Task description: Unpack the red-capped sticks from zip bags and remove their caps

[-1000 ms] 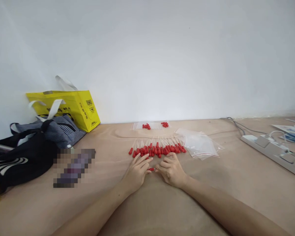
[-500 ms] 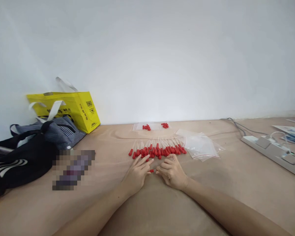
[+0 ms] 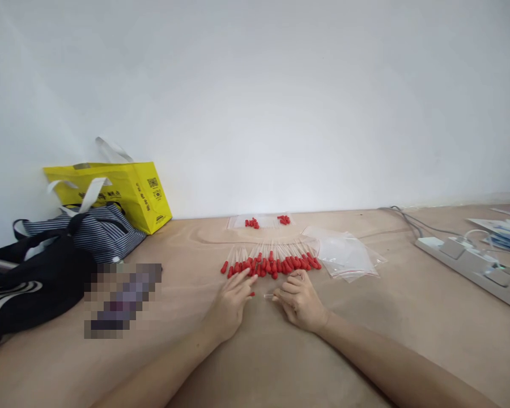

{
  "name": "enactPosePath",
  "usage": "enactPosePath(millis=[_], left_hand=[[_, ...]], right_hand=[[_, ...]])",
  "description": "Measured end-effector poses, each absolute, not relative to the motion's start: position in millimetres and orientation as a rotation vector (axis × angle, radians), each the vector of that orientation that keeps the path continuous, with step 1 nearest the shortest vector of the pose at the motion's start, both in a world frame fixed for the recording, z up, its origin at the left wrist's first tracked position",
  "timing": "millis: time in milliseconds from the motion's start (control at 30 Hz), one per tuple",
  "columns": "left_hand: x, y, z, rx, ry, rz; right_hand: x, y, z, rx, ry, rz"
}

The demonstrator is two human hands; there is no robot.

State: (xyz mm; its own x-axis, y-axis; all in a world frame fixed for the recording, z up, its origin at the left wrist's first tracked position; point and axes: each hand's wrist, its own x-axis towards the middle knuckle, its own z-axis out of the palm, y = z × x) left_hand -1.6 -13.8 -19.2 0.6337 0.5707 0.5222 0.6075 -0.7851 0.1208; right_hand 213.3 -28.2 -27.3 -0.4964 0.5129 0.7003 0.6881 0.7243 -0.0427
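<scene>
A row of several clear pipettes with red rubber bulbs [image 3: 272, 263] lies on the tan tabletop [image 3: 255, 351] just beyond my hands. My left hand [image 3: 232, 299] pinches a small red bulb [image 3: 252, 294] at its fingertips, its other fingers stretched toward the row. My right hand [image 3: 300, 299] is curled and pinches a short clear tube [image 3: 268, 296] that points at the bulb. A small gap separates bulb and tube.
Clear zip bags [image 3: 344, 255] lie right of the row. A flat bag holding red bulbs [image 3: 266, 221] sits by the wall. At left are a yellow bag [image 3: 119, 190], a striped bag [image 3: 89, 229], a black bag [image 3: 34, 283]. A power strip [image 3: 471, 266] lies right.
The red bulb and the clear tube, joined between my fingertips before, have come apart. My left hand has drawn slightly left with the bulb.
</scene>
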Motion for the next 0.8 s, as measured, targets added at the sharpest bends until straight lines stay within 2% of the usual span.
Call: enactPosePath(millis=[267, 433, 800], left_hand=[[-27, -9, -14, -2.51, -1.625, -1.253], [-37, 2, -7, -2.381, -2.087, -1.239], [-35, 4, -2, -2.32, -2.25, -1.175]], right_hand=[[221, -23, -35, -1.095, -2.21, -0.047], [211, -19, -35, -1.05, -2.211, 0.114], [187, -34, -31, -1.062, -2.142, 0.29]])
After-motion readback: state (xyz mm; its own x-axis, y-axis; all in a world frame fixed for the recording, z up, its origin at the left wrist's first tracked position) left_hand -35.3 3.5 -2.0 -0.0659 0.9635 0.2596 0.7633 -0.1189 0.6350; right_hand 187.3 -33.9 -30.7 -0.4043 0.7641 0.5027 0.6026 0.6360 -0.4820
